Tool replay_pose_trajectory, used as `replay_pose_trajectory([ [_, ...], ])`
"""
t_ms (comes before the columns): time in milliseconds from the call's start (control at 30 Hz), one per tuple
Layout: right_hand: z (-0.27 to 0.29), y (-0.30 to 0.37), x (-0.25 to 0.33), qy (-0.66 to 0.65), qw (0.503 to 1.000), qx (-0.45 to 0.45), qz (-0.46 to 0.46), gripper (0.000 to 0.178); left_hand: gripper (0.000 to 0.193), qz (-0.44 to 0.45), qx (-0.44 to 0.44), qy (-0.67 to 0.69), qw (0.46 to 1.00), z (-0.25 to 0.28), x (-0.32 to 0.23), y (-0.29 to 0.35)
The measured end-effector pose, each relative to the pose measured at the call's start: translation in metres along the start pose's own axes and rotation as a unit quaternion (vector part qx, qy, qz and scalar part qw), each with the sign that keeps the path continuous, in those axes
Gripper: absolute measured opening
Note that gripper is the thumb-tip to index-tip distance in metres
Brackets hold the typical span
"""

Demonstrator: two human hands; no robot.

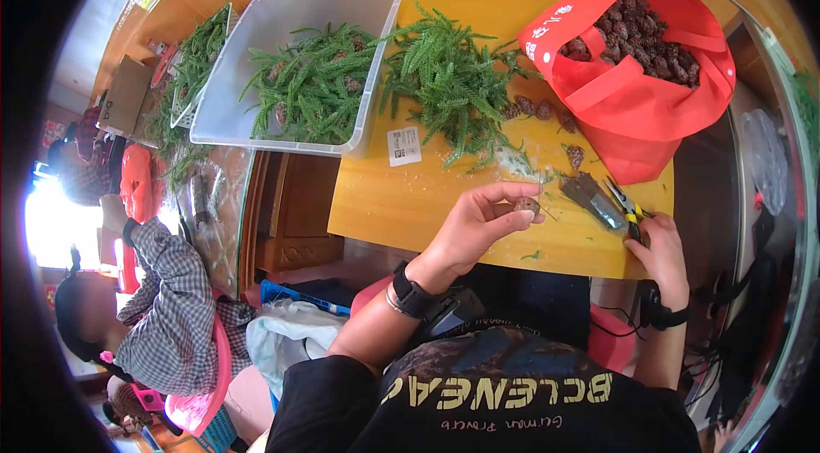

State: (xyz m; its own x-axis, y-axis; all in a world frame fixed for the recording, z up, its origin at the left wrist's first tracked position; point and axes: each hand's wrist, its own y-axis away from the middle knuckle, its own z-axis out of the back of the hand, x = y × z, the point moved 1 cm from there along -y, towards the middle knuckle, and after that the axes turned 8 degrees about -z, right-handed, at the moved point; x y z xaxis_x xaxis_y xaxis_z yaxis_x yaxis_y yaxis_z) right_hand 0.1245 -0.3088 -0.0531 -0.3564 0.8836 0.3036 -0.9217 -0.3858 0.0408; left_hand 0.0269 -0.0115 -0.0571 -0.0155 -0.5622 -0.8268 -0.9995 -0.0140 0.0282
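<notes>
Over the table's front part, my left hand point(480, 219) pinches a small brown pine cone point(528, 206) between thumb and fingers. Thin wire ends stick out beside the cone. My right hand point(664, 251) is closed around the yellow-and-black handles of a pair of pliers point(633, 211) at the table's right edge. The jaws of the pliers point away from me, resting by a dark bundle in a clear wrapper point(594, 200). Just beyond that lies a loose pine cone point(575, 156).
Green artificial sprigs point(448, 81) are heaped mid-table. Left of them, a clear plastic bin point(256, 146) holds sprigs with cones. A red bag point(632, 124) full of pine cones stands at right. A white label point(404, 146) lies on the yellow table point(384, 210). Another person point(175, 308) sits at left.
</notes>
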Motion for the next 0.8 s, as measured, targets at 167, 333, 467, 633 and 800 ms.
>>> replay_pose_trajectory([
  [167,0.029,-0.002,0.055,-0.065,0.997,-0.046,-0.007,0.022,0.030,-0.050,-0.003,-0.003,0.999,-0.004,0.002,-0.004],
  [333,0.013,-0.015,0.125,-0.421,0.894,0.137,0.075,0.041,0.031,-0.094,0.011,-0.048,0.994,-0.025,0.007,-0.013],
  [467,-0.018,-0.027,0.137,-0.516,0.838,0.146,0.104,0.031,0.038,-0.136,0.046,-0.168,0.975,-0.028,-0.001,-0.015],
  [633,-0.027,-0.029,0.139,-0.567,0.812,0.125,0.051,0.024,0.055,-0.100,0.038,-0.337,0.936,-0.014,-0.025,-0.018],
  [800,-0.020,-0.030,0.124,-0.614,0.781,0.117,-0.019,0.027,0.062,-0.124,-0.105,-0.583,0.796,0.029,-0.020,-0.035],
])
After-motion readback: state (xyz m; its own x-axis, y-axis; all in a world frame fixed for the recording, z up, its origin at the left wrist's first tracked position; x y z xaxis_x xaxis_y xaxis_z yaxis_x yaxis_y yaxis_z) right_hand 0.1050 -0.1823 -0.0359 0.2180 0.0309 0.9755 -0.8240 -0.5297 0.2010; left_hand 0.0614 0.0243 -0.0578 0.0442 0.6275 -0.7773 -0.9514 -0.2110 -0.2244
